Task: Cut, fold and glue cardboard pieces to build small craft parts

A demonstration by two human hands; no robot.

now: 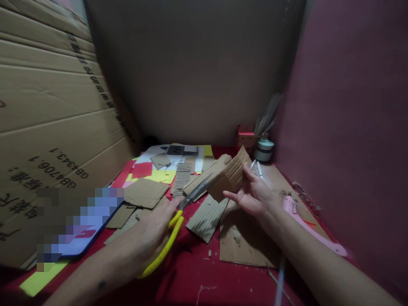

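My left hand [153, 231] is closed around the yellow handles of a pair of scissors [174, 231]. Their grey blades point up and to the right, against the left edge of a brown cardboard piece [231, 178]. My right hand [255, 193] grips that piece by its right side and holds it raised and tilted above the table. Below it lie a ridged strip of corrugated cardboard [207, 219] and a larger flat cardboard sheet [245, 242]. Another cardboard piece [204, 178] lies just behind the blades.
Flat cardboard pieces [145, 192] and red paper [142, 170] lie left on the red tabletop [178, 280]. A big cardboard box [57, 106] walls the left side. At right are a pink glue gun [312, 231], a teal round container [264, 148] and a pink wall [347, 127].
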